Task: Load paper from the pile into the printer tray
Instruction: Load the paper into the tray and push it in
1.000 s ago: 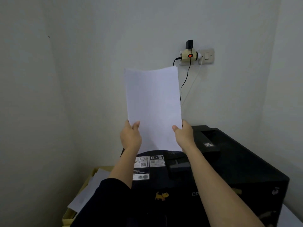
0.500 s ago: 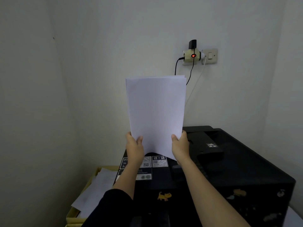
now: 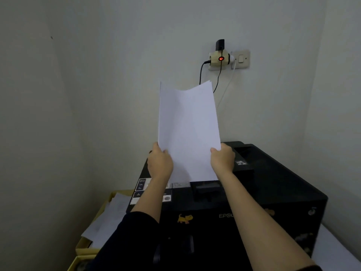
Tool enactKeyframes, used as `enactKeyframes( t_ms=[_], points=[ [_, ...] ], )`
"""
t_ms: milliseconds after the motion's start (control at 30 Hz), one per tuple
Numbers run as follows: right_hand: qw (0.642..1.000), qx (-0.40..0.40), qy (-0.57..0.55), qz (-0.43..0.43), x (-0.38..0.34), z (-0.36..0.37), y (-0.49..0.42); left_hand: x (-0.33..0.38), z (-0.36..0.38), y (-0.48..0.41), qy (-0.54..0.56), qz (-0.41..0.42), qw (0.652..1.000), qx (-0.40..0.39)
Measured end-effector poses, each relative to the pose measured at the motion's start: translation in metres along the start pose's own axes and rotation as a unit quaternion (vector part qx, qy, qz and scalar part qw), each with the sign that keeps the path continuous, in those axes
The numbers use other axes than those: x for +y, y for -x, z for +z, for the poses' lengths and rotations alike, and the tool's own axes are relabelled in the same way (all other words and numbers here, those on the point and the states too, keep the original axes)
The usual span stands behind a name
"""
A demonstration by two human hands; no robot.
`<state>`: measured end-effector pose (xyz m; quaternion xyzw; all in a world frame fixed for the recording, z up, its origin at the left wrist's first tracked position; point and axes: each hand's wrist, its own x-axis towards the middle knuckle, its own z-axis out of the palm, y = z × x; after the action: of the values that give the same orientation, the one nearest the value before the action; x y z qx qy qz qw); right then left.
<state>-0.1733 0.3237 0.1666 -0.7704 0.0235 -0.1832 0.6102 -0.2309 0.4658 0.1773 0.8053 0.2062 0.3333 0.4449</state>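
From the head camera: a stack of white paper (image 3: 188,132) stands nearly upright above the rear of the black printer (image 3: 254,192), held by both hands at its lower part. The left hand (image 3: 159,163) pinches the stack's left edge low down, thumb on the near face, the fingers hidden behind the sheets. The right hand (image 3: 223,158) pinches the right edge at about the same height, thumb likewise in front. Most of the stack rises above the two grips; only a short strip hangs below them, and its bottom edge sits just at the printer's rear top, beside the white labels (image 3: 141,187) (whether it has entered the slot, I cannot tell). The top edge bows, dipping at the middle and lifting at the right corner, where several sheets show fanned.

To the left of the printer, lower down, loose sheets (image 3: 109,218) lie in a yellowish box (image 3: 84,249). On the wall behind the stack is a socket adapter (image 3: 218,58) with a red light, and dark cables (image 3: 201,73) drop from it.
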Motion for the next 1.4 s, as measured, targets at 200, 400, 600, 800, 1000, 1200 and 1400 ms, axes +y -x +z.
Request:
enactKeyframes(
  t_ms=[200,400,600,800,1000,1200,1400],
  points=[
    [0.999,0.010,0.034,0.041,0.000,-0.065,0.012,0.032,0.006,0.038,-0.008,-0.046,0.999,-0.025],
    [0.996,0.014,0.028,0.087,0.038,-0.135,0.049,0.028,0.018,0.120,0.032,-0.056,0.997,-0.032],
    [0.993,0.009,-0.047,0.106,0.106,-0.176,0.109,-0.007,0.027,0.220,0.099,-0.069,0.993,-0.009],
    [0.983,-0.049,-0.097,0.150,0.163,-0.205,0.164,-0.058,0.029,0.296,0.163,-0.099,0.982,0.002],
    [0.968,-0.054,-0.109,0.221,0.218,-0.217,0.221,-0.108,0.025,0.353,0.164,-0.172,0.970,-0.046],
    [0.955,-0.100,-0.046,0.275,0.254,-0.228,0.282,-0.151,0.004,0.404,0.102,-0.273,0.954,-0.072],
    [0.922,-0.117,0.059,0.363,0.274,-0.225,0.309,-0.182,-0.006,0.413,-0.030,-0.356,0.921,-0.153]
  ],
)
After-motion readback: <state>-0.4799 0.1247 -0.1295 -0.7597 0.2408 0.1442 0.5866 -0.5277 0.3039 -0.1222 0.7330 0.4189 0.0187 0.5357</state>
